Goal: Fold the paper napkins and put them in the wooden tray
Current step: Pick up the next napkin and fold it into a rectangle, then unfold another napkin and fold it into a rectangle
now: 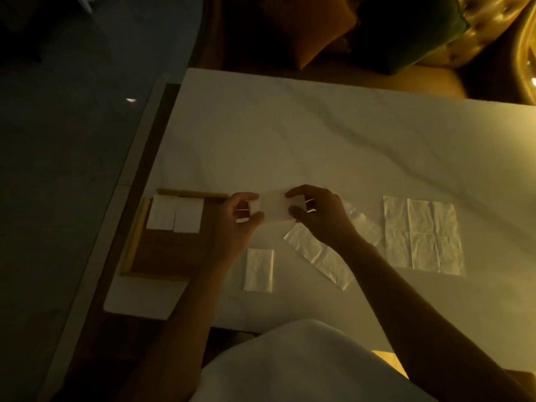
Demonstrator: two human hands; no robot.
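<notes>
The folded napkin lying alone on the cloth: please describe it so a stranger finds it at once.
Find the wooden tray at the white cloth's left. Just right of it, nearer the person than the left hand, lies the folded napkin. It alone is folded and on the cloth: two folded ones sit in the tray, the ones to its right lie open.

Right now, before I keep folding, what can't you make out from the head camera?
All in the head view:
wooden tray: right side hidden behind the left hand and forearm.
held napkin: ends covered by the left hand and right hand; layers unreadable in the dim light.
napkin strip: part under the right wrist.
flat napkins: overlapping, count unclear.
</notes>
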